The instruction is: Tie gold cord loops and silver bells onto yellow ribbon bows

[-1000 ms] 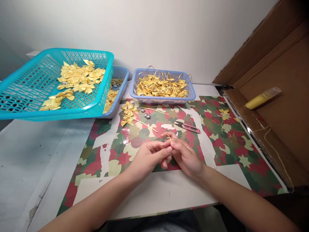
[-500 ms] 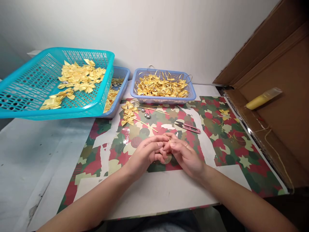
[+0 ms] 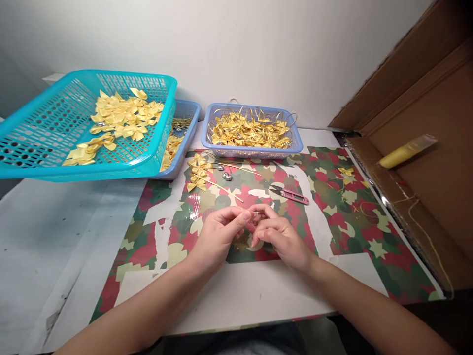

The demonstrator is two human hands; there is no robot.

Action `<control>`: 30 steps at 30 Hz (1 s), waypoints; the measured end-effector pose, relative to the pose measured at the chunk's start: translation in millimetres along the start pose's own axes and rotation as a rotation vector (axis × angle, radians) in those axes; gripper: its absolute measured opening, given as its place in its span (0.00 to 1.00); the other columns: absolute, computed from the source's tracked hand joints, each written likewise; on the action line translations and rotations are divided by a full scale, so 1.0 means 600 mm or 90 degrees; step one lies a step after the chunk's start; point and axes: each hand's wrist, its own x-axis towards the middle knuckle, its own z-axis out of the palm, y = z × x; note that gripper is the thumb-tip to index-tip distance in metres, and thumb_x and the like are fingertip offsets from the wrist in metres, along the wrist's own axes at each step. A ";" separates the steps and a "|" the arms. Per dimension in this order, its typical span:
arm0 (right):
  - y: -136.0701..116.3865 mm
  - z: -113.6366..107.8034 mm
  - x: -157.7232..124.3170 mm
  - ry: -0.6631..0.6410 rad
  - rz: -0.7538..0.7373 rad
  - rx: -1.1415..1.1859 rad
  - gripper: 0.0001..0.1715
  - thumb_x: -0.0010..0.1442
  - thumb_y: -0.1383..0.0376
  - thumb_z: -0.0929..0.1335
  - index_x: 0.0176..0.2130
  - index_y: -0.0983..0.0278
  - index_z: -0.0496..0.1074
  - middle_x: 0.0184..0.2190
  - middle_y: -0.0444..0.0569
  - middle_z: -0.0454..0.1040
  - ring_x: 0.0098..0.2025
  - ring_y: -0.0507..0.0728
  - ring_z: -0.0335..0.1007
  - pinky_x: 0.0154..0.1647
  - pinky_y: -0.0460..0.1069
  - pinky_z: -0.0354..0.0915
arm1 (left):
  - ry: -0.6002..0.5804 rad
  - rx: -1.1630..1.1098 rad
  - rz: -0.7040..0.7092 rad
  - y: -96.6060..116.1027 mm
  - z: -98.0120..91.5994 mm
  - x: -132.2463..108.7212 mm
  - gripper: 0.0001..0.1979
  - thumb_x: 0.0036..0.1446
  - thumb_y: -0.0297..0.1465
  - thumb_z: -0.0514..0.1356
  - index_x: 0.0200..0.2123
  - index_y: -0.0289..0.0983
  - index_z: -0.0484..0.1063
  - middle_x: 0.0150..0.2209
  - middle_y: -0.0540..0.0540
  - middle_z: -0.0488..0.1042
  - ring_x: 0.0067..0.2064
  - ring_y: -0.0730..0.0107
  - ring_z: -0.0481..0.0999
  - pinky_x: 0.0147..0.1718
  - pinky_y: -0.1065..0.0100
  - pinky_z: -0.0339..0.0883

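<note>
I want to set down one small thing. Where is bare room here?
The white surface looks bare between the turquoise basket and the patterned sheet; so does the sheet's near right corner, between right forearm and cardboard. It is crowded before the middle blue basket: yellow bows, silver bells, pink snips.

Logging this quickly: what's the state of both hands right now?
Left hand: closed in a fingertip pinch; anything held is too small to make out.
Right hand: partly curled; cannot tell whether it holds anything.
</note>
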 end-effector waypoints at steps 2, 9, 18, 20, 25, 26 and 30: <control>0.002 -0.001 -0.001 0.005 0.006 -0.004 0.17 0.54 0.67 0.62 0.20 0.61 0.75 0.44 0.49 0.66 0.53 0.58 0.60 0.53 0.52 0.59 | 0.012 -0.019 0.007 0.003 0.001 0.000 0.16 0.45 0.41 0.71 0.22 0.34 0.75 0.20 0.52 0.69 0.23 0.79 0.61 0.22 0.75 0.56; 0.001 0.003 -0.011 -0.023 -0.019 -0.030 0.15 0.55 0.69 0.63 0.22 0.61 0.76 0.46 0.49 0.65 0.56 0.58 0.58 0.58 0.51 0.56 | 0.101 -0.082 0.023 0.012 -0.013 0.011 0.16 0.40 0.41 0.73 0.25 0.34 0.78 0.27 0.50 0.74 0.25 0.82 0.64 0.26 0.78 0.62; 0.012 -0.002 -0.011 0.055 0.000 0.135 0.03 0.58 0.66 0.65 0.32 0.61 0.70 0.34 0.45 0.67 0.37 0.53 0.65 0.38 0.48 0.62 | 0.047 -0.133 -0.024 0.018 -0.016 0.009 0.16 0.40 0.39 0.74 0.25 0.33 0.78 0.29 0.50 0.73 0.25 0.84 0.64 0.25 0.81 0.62; 0.012 0.000 -0.012 0.073 0.020 0.151 0.03 0.58 0.64 0.67 0.36 0.60 0.70 0.34 0.44 0.68 0.37 0.52 0.66 0.37 0.47 0.63 | 0.041 -0.144 -0.038 0.019 -0.016 0.008 0.16 0.39 0.39 0.74 0.24 0.33 0.78 0.28 0.50 0.73 0.24 0.85 0.63 0.23 0.81 0.61; 0.011 0.010 -0.011 0.057 0.036 0.102 0.11 0.56 0.62 0.70 0.41 0.61 0.71 0.34 0.45 0.70 0.36 0.53 0.66 0.37 0.48 0.65 | 0.024 -0.159 -0.059 0.021 -0.013 0.008 0.16 0.38 0.38 0.74 0.24 0.33 0.77 0.27 0.51 0.71 0.22 0.85 0.60 0.22 0.81 0.60; 0.012 0.013 -0.010 0.053 0.031 0.098 0.12 0.56 0.62 0.71 0.42 0.60 0.71 0.33 0.45 0.70 0.35 0.53 0.66 0.37 0.48 0.66 | 0.019 -0.157 -0.061 0.020 -0.013 0.008 0.16 0.39 0.39 0.74 0.24 0.33 0.77 0.27 0.51 0.70 0.22 0.85 0.59 0.22 0.81 0.59; 0.014 0.015 -0.006 0.057 -0.017 0.053 0.05 0.60 0.62 0.69 0.37 0.61 0.73 0.30 0.45 0.70 0.34 0.53 0.66 0.35 0.48 0.65 | -0.017 -0.104 -0.067 0.012 -0.013 0.006 0.16 0.43 0.41 0.72 0.25 0.33 0.76 0.23 0.53 0.67 0.22 0.84 0.58 0.22 0.80 0.56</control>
